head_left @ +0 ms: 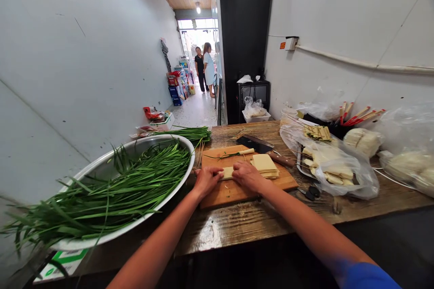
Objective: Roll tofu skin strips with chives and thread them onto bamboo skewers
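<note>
On the wooden cutting board (224, 198), my left hand (207, 179) and my right hand (248, 175) press the two ends of a pale yellow tofu-skin roll (227, 173), fingers bent down onto it. Whatever is inside the roll is hidden. Right beside my right hand lies a stack of square tofu sheets (265, 164). Farther back on the board is another roll (247, 151) with green chives poking out of its left end. A cleaver (254, 144) with a dark blade rests behind the board, and a brown wooden handle (281, 159) lies at the board's right edge.
At left, a big metal basin (190, 156) overflows with chives (135, 189); more chives (193, 133) lie behind it. Thin skewers (200, 149) stand near the board. A plastic-covered tray (301, 169) of skewered rolls is at right. Keys (311, 193) lie nearby. Two people (204, 67) stand far back.
</note>
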`<control>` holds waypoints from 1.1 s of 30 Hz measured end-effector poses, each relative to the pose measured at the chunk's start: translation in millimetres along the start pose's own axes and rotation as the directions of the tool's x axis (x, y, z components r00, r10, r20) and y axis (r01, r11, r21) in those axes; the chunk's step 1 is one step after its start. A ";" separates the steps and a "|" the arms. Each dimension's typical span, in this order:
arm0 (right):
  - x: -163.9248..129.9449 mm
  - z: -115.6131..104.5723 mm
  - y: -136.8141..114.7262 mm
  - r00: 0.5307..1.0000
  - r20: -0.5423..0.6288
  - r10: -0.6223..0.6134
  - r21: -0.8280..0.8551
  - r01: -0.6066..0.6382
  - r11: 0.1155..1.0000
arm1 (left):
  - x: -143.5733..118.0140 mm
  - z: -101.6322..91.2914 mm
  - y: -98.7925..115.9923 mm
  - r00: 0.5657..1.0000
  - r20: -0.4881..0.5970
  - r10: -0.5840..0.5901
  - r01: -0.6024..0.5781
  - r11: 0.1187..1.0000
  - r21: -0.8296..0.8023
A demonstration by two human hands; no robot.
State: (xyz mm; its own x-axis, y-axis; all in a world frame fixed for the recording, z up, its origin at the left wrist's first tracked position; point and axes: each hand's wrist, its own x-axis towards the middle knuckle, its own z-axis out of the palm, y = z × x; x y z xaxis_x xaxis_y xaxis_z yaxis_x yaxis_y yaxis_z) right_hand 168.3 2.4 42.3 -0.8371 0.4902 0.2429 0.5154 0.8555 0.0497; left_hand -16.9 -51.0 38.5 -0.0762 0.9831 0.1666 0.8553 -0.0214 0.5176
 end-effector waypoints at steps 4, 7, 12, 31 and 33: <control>3.1 -1.4 2.4 0.998 0.061 0.030 0.074 -0.035 0.997 | -6.2 2.2 -0.6 0.974 -0.062 0.219 -0.209 0.968 0.138; 3.7 0.7 4.2 0.998 0.061 0.034 0.123 -0.041 0.992 | -9.9 -1.9 0.8 0.928 0.035 0.371 -0.369 0.904 0.218; 3.8 4.8 8.3 0.998 0.048 0.037 0.181 -0.045 0.982 | -6.7 -7.6 1.2 0.921 0.106 0.375 -0.389 0.897 0.209; 14.0 3.4 22.2 0.994 0.112 0.014 0.279 -0.045 0.959 | -4.4 -6.4 10.1 0.982 0.050 0.182 -0.188 0.964 0.187; 15.4 3.4 21.1 0.995 0.097 0.003 0.224 -0.025 0.974 | -6.3 -5.6 11.6 0.962 0.066 0.265 -0.272 0.921 0.279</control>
State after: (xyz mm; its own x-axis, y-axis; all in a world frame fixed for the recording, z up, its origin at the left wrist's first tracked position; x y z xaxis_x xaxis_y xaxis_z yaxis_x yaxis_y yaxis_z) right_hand 165.7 28.5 43.8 -0.8494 0.5067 0.1476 0.4819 0.8587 -0.1742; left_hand -9.3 -58.4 48.1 0.1867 0.9521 0.2421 0.9514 -0.2366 0.1971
